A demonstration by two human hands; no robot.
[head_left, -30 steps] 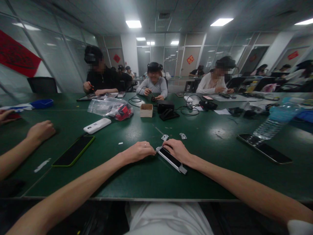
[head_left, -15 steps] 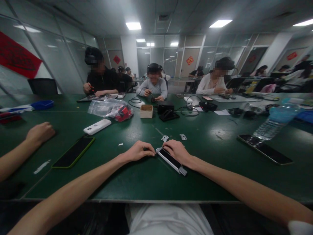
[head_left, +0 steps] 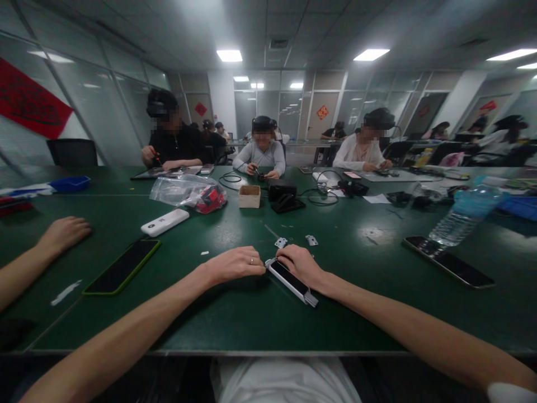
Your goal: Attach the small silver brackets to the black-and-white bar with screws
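A slim white device with a black face (head_left: 289, 280) lies slantwise on the green table in front of me, a grey piece sticking out of its near end. My right hand (head_left: 302, 264) rests along its right side, fingers bent down and closed at the far end. At that same end, my left hand (head_left: 237, 265) comes in from the left, back upward, its fingers pressed together and fingertips touching the corner. Whatever the left fingertips pinch is hidden. Just beyond the hands lie two small metal plates, one close to the right hand (head_left: 281, 242) and another farther right (head_left: 311, 240).
A green-edged phone (head_left: 122, 267), a white handheld device (head_left: 165, 222) and another person's hand (head_left: 65, 232) are at left. On the right, a water bottle (head_left: 465, 212) stands by a dark phone (head_left: 448, 262). A small box (head_left: 249, 197) and plastic bag (head_left: 184, 191) sit farther back.
My left hand has turned over, so its back and a ring now show, with the fingertips still at the device's far end. The right hand and the device stay nearly in place.
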